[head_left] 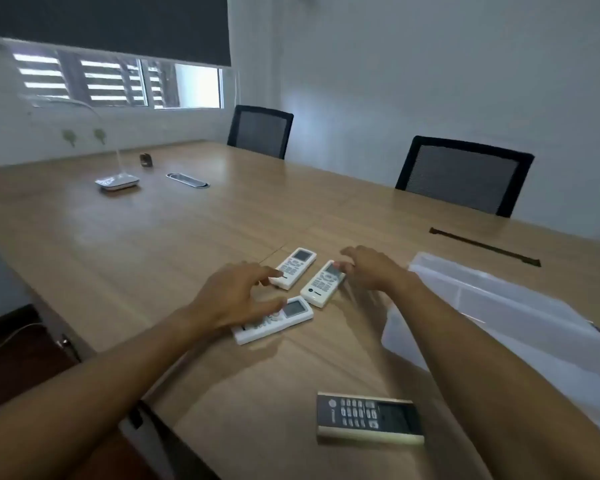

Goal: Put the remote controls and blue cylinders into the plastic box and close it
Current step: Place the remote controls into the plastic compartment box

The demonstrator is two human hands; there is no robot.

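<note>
**Two hands reach for white remotes on a wooden table**

Seen from above the person's own arms, a long light-brown wooden table (153, 237) fills the view. Three white rectangular remote controls with small grey screens lie close together in the middle. The left hand (232, 299) rests over the nearest white remote (274, 322), fingers spread loosely, with its fingertips touching the far-left white remote (293, 268); it has not closed on either. The right hand (371, 268) has its fingers curled down on the top end of the third white remote (323, 284), which lies flat on the table; whether it is truly gripped cannot be told.

A fourth remote, dark with a cream casing (369, 419), lies apart, nearer the person. To the right sits the clear plastic storage box (482, 306), translucent and blurred; whether its lid is on cannot be told. No blue cylinders are visible.

The job looks to be at its start: gathering remotes, none yet boxed. Next, each hand would need to close firmly on a remote, lift it, and carry it right to the box.
</note>
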